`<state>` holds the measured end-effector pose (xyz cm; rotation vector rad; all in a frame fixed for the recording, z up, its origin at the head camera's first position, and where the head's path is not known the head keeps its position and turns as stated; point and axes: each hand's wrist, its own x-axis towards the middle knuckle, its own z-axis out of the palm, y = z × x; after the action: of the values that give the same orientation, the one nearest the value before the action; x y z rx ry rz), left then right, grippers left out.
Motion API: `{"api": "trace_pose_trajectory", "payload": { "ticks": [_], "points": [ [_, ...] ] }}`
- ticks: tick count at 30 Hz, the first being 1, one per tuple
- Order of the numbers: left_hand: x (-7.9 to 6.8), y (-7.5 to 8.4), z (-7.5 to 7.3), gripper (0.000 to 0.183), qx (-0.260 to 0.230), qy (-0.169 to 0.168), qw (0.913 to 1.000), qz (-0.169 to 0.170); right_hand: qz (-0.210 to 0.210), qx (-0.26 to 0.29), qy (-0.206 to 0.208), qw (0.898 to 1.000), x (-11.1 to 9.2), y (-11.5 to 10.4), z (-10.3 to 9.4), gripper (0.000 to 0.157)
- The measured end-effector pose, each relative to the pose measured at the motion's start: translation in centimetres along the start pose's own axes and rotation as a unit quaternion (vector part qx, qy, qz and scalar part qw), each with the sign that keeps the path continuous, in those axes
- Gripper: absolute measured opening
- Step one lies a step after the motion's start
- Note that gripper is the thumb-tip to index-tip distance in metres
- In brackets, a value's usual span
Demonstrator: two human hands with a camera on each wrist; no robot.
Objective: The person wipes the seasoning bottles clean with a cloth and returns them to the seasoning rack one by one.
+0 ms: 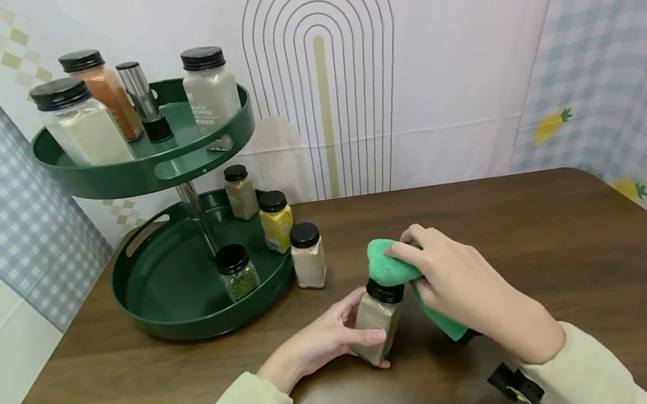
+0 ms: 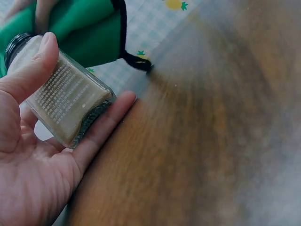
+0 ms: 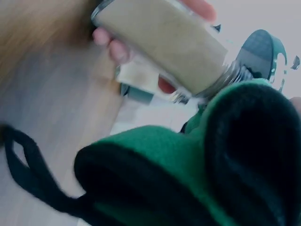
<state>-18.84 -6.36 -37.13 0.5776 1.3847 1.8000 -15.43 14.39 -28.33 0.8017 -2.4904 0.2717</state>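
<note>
Spice jar (image 1: 383, 318) and green cloth (image 1: 388, 267) met above the counter (image 1: 565, 246) in the head view. The spice jar leaned, its black lid (image 1: 386, 291) up and toward the right; the left hand (image 1: 331, 336) gripped its body, thumb across the near face. The right hand (image 1: 456, 274) pinched the green cloth over the lid, so the spice jar sat between both hands. To the left, well apart, stood a two-tier stand (image 1: 112, 181).

In the left wrist view, the spice jar lay tilted between thumb and fingers, printed side showing, with the green cloth behind.

In the right wrist view, the green cloth filled the foreground at the neck, and the spice jar's body slanted toward the upper left.
</note>
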Motion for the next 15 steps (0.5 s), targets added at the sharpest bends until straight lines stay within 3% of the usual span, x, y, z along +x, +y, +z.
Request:
{"api": "trace_pose_trajectory", "payload": {
  "ticks": [10, 12, 15],
  "points": [
    [0.1, -0.1, -0.1, 0.066, 0.01, -0.002, 0.9999, 0.007, 0.062, -0.079, -0.098, 0.99, -0.3, 1.4, -1.7, 0.038],
    [0.1, -0.1, -0.1, 0.066, 0.008, 0.0, 0.9999, 0.008, 0.075, -0.089, -0.087, 0.989, -0.3, 1.4, -1.9, 0.039],
    [0.1, -0.2, -0.1, 0.067, 0.001, 0.001, 1.0, 0.008, 0.062, -0.061, -0.03, 0.996, -0.2, 1.0, -2.0, 0.044]
  ]
}}
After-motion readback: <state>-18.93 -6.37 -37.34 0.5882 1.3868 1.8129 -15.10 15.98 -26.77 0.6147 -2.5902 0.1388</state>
